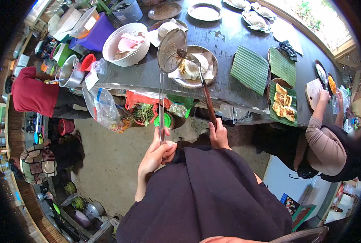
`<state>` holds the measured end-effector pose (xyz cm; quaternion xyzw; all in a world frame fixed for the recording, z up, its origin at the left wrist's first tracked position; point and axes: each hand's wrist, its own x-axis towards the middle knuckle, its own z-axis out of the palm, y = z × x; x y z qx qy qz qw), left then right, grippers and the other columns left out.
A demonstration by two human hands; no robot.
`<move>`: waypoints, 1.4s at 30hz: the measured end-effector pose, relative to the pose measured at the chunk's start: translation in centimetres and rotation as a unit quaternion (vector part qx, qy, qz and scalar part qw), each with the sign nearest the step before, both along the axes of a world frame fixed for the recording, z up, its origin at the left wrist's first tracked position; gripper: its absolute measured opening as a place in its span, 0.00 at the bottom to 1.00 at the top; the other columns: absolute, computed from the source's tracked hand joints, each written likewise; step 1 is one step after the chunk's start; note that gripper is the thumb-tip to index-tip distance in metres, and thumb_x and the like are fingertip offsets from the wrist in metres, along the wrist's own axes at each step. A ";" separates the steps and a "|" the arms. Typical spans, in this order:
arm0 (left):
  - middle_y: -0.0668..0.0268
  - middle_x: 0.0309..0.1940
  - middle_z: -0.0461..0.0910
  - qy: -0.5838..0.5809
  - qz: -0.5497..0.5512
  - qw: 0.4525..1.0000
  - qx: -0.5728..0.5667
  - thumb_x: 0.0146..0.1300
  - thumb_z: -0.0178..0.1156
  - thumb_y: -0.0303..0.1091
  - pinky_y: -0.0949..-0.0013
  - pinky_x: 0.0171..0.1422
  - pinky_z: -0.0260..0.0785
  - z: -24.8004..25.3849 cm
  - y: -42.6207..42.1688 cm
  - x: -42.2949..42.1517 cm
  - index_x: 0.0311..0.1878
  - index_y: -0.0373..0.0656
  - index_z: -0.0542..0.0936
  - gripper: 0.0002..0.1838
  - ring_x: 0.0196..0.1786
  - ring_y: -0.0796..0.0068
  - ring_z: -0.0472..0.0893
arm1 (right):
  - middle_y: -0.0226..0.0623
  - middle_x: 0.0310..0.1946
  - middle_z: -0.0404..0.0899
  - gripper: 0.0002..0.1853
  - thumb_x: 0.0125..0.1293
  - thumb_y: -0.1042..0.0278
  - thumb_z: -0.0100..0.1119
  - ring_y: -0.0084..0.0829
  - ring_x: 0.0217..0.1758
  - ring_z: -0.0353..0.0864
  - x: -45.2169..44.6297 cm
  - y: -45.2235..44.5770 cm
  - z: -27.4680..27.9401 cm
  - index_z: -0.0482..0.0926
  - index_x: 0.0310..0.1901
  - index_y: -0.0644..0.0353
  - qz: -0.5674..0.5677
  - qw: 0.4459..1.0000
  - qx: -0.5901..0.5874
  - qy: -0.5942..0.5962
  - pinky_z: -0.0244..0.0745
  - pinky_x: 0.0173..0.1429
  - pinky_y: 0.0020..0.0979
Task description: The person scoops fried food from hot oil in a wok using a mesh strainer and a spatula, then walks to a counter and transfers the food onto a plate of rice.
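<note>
My left hand [154,154] is closed around the long metal handle of a round mesh strainer [170,45], whose basket hangs over the table's near side. In my right hand [219,135] is the dark handle of a spatula [207,95]; its metal head overlaps the strainer's right side in view, and I cannot tell if they touch. Beneath both tools, a round plate [212,77] carries paper with a white mound of rice [196,67] and some yellowish bits, partly hidden by the tools.
On the dark table [225,48] stand a white basket [125,56], an empty plate [204,12], banana leaves [249,69] and browned food pieces [282,101]. A co-worker [326,146] handles a white board [313,94] at right. Two other people are at left. Bags of greens [143,113] sit below the table edge.
</note>
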<state>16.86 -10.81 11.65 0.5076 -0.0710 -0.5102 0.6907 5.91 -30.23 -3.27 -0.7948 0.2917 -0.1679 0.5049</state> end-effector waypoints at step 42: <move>0.73 0.16 0.55 -0.037 -0.027 0.999 -0.017 0.61 0.42 0.23 0.80 0.17 0.45 -0.1 -1.1 0.9 0.46 0.49 0.53 0.14 0.15 0.85 0.53 | 0.52 0.19 0.70 0.09 0.65 0.65 0.47 0.55 0.26 0.74 -0.5 -0.7 1.5 0.63 0.37 0.61 0.006 1.000 -0.003 -0.015 0.64 0.26 0.43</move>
